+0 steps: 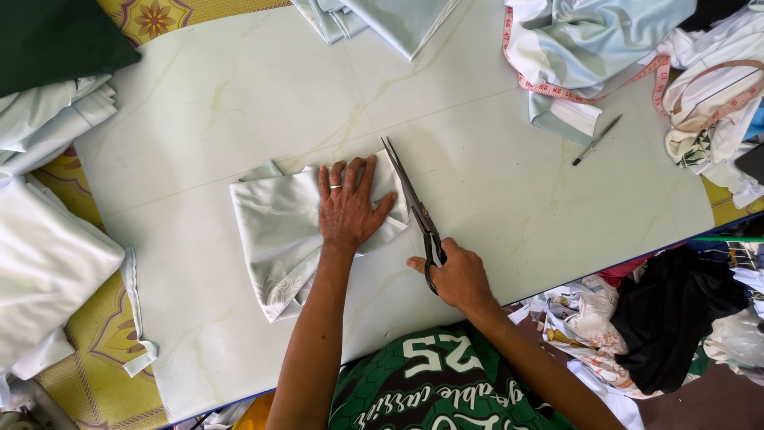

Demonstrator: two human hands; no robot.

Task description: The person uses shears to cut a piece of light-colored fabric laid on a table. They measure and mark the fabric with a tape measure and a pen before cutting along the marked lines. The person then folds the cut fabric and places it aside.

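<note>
- Folded cloth (278,231): a pale, silky, whitish-green piece, several layers thick, creased, with a faint woven pattern near its lower corner; it lies around the middle of the table, somewhat toward the near edge
- Scissors (414,209): long dark metal blades, closed or nearly so, running along the right edge of the folded cloth, tips pointing toward the far edge of the table
- Table (239,95): a pale green, marble-patterned top with thin seams between its panels; a dark blue rim shows along the near edge
- Measuring tape (557,90): pink, looped over a heap of light fabric (589,40) at the far right corner; a slim pen-like tool (597,140) lies just beside that heap
- Further folded pale fabric (48,255) sits off the left edge on a yellow patterned mat (103,342); mixed dark and printed cloth (668,318) is piled beyond the near right corner
- Left hand (348,209): flat, fingers spread apart, palm pressing down on the right part of the folded cloth; a ring on one finger
- Right hand (458,275): fingers curled tight through the scissor handles, near the table's near edge
</note>
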